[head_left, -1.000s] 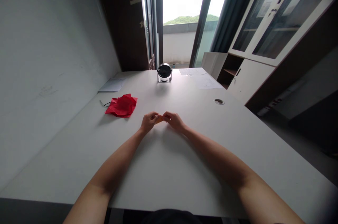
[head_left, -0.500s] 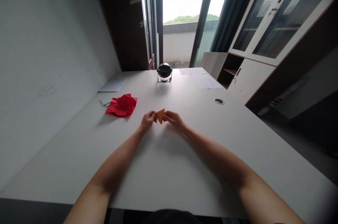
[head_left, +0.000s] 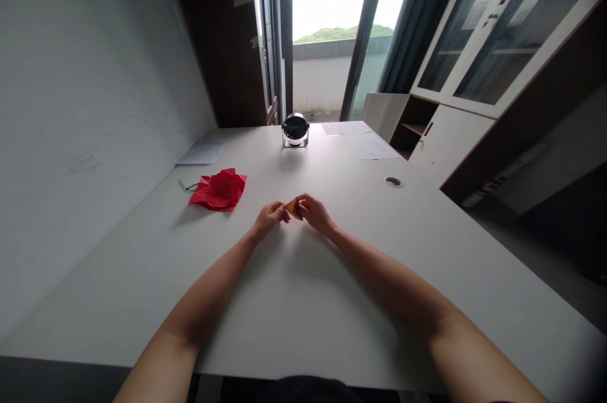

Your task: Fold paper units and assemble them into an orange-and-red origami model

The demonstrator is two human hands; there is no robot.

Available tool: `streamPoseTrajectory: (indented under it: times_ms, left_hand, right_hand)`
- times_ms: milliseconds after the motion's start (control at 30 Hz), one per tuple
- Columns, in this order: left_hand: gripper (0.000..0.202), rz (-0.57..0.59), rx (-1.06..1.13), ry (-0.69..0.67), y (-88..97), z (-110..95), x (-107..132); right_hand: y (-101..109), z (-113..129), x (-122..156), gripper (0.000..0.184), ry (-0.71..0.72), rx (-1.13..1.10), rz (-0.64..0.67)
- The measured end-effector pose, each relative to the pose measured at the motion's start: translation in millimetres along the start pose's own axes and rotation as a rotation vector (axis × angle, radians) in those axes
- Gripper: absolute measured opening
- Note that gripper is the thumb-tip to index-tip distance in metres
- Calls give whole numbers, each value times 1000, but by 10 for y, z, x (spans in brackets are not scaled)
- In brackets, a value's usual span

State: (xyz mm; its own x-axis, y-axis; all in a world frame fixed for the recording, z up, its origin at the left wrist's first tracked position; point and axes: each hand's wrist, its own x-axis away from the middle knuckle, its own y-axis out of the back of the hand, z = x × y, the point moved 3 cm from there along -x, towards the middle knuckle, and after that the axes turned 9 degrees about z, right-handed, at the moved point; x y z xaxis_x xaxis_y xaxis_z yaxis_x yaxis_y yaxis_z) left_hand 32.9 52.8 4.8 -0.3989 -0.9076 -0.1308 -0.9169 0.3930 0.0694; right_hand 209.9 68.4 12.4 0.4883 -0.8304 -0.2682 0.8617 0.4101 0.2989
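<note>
Between my two hands, above the middle of the table, is a small folded piece of orange paper [head_left: 293,207], roughly triangular with its narrow tip toward the left. The fingers of my left hand [head_left: 272,216] are closed in a pinch at that tip. My right hand [head_left: 313,212] grips the wider side, and its fingers cover part of the paper. To the left of my hands lies a crumpled red paper [head_left: 220,190] with a thin black cord [head_left: 192,187] sticking out at its left edge.
A white table [head_left: 294,302] spreads below my arms. At the back stands a round black device on a metal stand [head_left: 295,129]. A white ring, like a tape roll [head_left: 393,182], lies to the right. Paper sheets [head_left: 374,147] rest back right, with another sheet [head_left: 202,152] by the left wall.
The orange paper has turned so that its tip points left. My right hand has shifted its hold over the paper's wider side. The red paper and the other objects stay put.
</note>
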Motion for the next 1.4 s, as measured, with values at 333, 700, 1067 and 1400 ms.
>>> streamPoseTrajectory:
  times_ms: [333, 700, 1067, 1400]
  left_hand:
    - [41, 29, -41, 28, -5, -13, 4]
    - [32, -103, -39, -18, 60, 40, -18]
    - [33, -154, -18, -49, 73, 7, 1]
    - [34, -209, 5, -75, 97, -3, 1]
  right_hand:
    - [15, -55, 2, 27, 4, -124, -57]
    - [28, -85, -22, 42, 16, -149, -5]
    - [-31, -243, -73, 38, -28, -43, 49]
    - [-19, -204, -37, 22, -78, 93, 71]
